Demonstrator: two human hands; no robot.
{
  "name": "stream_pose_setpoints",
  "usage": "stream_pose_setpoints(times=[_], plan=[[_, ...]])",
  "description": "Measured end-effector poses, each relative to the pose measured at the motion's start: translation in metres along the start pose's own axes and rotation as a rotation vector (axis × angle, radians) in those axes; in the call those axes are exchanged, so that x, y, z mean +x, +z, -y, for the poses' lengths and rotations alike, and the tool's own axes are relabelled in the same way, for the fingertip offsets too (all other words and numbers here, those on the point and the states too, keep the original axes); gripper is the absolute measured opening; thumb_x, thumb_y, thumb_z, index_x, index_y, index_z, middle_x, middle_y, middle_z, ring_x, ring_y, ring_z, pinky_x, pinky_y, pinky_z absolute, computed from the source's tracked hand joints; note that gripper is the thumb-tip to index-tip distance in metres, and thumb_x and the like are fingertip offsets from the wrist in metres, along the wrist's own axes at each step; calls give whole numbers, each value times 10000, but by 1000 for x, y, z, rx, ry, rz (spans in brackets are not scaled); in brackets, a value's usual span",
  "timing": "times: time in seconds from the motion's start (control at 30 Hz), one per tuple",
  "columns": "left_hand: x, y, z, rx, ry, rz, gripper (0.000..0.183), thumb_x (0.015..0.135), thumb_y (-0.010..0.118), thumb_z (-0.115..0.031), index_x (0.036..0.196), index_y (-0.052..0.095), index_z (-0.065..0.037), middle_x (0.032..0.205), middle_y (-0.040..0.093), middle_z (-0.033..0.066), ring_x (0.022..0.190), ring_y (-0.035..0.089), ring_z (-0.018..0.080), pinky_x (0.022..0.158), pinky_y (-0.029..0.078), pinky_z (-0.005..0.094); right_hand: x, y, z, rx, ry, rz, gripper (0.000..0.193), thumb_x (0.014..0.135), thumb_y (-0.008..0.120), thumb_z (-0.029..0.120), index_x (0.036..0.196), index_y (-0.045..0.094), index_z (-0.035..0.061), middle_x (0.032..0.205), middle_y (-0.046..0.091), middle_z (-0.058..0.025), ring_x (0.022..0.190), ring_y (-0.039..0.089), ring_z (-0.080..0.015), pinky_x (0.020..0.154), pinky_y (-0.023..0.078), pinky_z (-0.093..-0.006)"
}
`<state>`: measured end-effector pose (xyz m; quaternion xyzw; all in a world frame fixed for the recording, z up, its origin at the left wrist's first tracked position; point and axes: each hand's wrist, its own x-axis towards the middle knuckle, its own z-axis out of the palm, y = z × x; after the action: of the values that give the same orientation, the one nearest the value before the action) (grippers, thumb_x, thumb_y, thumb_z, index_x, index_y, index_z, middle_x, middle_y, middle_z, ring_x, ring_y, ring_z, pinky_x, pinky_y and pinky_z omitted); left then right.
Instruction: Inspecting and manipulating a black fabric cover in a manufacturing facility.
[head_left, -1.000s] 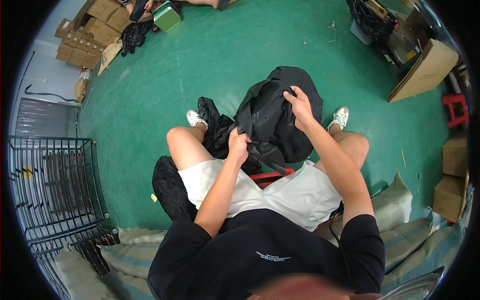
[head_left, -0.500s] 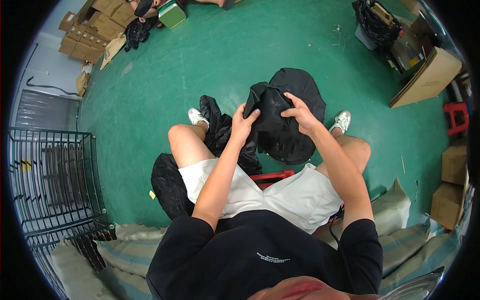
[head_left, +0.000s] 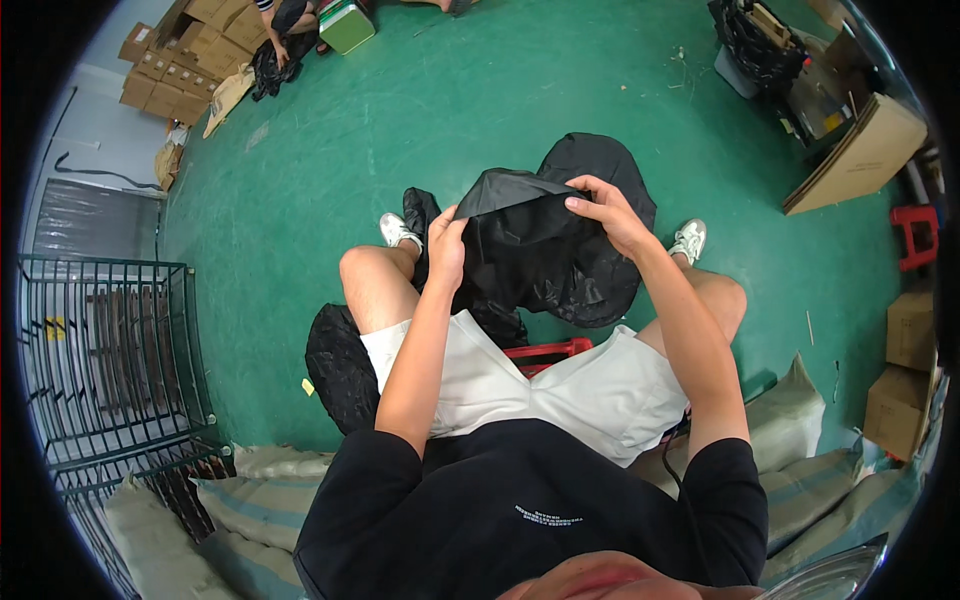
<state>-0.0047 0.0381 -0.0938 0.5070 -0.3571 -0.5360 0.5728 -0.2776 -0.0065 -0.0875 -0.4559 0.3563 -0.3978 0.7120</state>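
A black fabric cover (head_left: 528, 235) hangs stretched between my two hands, in front of my lap. My left hand (head_left: 447, 245) pinches its edge on the left, thumb and fingers together. At the upper right edge, my right hand (head_left: 612, 215) grips it with thumb and curled fingers. Between the hands a flap of the cloth is folded over along the top. A similar rounded black cover (head_left: 600, 165) lies flat on the floor just beyond my right hand. More crumpled black fabric (head_left: 335, 370) rests beside my left leg, and some lies between my legs.
I sit on a red stool (head_left: 555, 352) with woven sacks (head_left: 265, 510) behind me. A metal rack (head_left: 110, 360) stands at left. Cardboard boxes (head_left: 185, 75) are stacked at the far left near another person (head_left: 282, 40). A cardboard sheet (head_left: 860, 160) leans at right.
My hands have moved apart, my left hand going left, and the cover is stretched wider between them. The other person's hand has come down to the black fabric on the floor.
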Motion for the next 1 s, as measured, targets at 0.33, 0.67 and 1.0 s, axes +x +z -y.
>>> stream_pose_setpoints(times=[0.33,0.67,1.0], plan=[[1,-3,-6,4,-65,155,190,904,509,-53,994,657,26,913,678,26,799,598,82,757,459,225,1,12,-16,-380,-110,35,219,878,670,175,1036,624,30,898,587,12,815,514,-101,769,416,-260],[15,-7,-16,41,-118,302,186,917,531,-73,973,676,28,904,696,35,785,624,86,740,489,233,0,1,-10,-179,92,149,223,937,588,185,920,669,-23,902,661,19,884,562,-63,813,434,-244],[20,-7,-19,143,-137,330,128,902,565,-75,850,658,-4,760,622,-37,663,524,30,602,424,205,-2,1,-7,-34,105,201,267,963,577,233,921,681,-10,901,661,26,848,564,-64,815,436,-237]])
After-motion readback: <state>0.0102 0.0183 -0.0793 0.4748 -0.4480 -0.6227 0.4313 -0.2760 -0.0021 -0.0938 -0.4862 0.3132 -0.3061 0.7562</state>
